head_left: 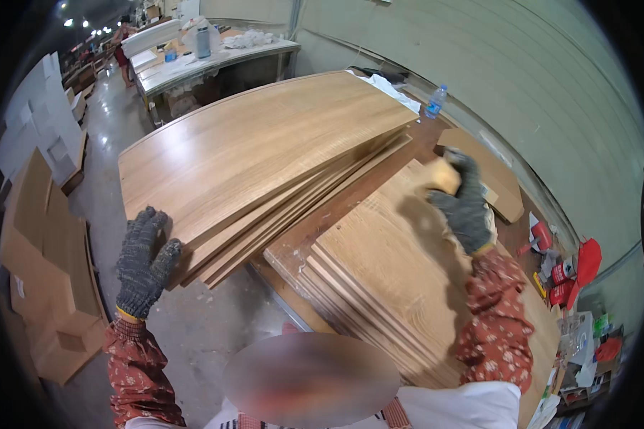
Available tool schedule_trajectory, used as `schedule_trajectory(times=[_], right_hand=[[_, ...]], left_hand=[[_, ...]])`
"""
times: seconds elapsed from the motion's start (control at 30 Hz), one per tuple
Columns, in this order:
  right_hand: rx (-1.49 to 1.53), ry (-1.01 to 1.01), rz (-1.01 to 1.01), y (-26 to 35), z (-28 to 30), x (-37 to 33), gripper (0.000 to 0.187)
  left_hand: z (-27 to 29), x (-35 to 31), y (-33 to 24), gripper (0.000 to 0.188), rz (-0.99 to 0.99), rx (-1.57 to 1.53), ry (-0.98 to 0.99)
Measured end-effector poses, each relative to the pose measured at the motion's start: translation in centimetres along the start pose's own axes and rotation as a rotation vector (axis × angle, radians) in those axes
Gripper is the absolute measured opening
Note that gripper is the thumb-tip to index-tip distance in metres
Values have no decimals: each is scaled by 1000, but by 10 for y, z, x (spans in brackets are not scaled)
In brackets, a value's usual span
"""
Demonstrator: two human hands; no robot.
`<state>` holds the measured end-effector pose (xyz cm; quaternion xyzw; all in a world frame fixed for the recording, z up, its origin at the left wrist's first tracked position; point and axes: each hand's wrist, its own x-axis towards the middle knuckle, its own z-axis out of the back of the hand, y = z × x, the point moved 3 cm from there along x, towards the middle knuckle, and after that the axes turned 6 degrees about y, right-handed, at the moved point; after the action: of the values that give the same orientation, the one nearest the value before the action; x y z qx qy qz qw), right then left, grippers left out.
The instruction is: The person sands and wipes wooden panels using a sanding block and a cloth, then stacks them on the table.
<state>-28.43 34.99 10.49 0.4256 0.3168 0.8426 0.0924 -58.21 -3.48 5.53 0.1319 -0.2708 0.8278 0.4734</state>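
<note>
My left hand [147, 261], in a dark grey knit glove, lies with fingers stretched at the near left corner of the top wood-grain board [257, 143] on the left stack. That top board sits askew over several boards below it. My right hand [466, 207], gloved the same way, is curled around a small yellowish pad [444, 176], blurred by motion, so its kind is unclear. It is over the far right part of a second stack of light wood boards [386, 257]. Whether the pad touches the board is hard to tell.
Flattened cardboard [50, 279] leans at the left. A water bottle [436, 101] and a brown cardboard sheet [490, 171] lie along the wall side. Red items [562, 275] clutter the right edge. Farther back are a white workbench [215, 68] and a person [124, 53].
</note>
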Motion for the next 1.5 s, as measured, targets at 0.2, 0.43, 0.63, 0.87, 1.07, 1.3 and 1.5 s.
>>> schedule_trajectory(times=[0.2, 0.43, 0.63, 0.87, 1.07, 1.3, 1.5], right_hand=[[-114, 268, 386, -2, -135, 51, 45], [-90, 247, 340, -106, -133, 89, 26], [-403, -13, 109, -227, -37, 117, 26], [-652, -430, -438, -305, 41, 143, 41], [-592, -185, -246, -316, 5, 162, 53], [-674, -393, -278, -370, 53, 136, 64], [-707, -134, -361, -271, 44, 149, 64]], left_hand=[[-14, 14, 5, 43, 77, 250, 51], [-19, 10, 7, 48, 141, 329, 179], [-17, 24, -3, 50, 165, 317, 243], [-26, 36, 3, 50, 67, 407, 342], [-2, 28, -10, 55, 174, 343, 313], [-7, 33, -3, 54, 142, 315, 321], [-6, 13, -3, 57, 168, 271, 239]])
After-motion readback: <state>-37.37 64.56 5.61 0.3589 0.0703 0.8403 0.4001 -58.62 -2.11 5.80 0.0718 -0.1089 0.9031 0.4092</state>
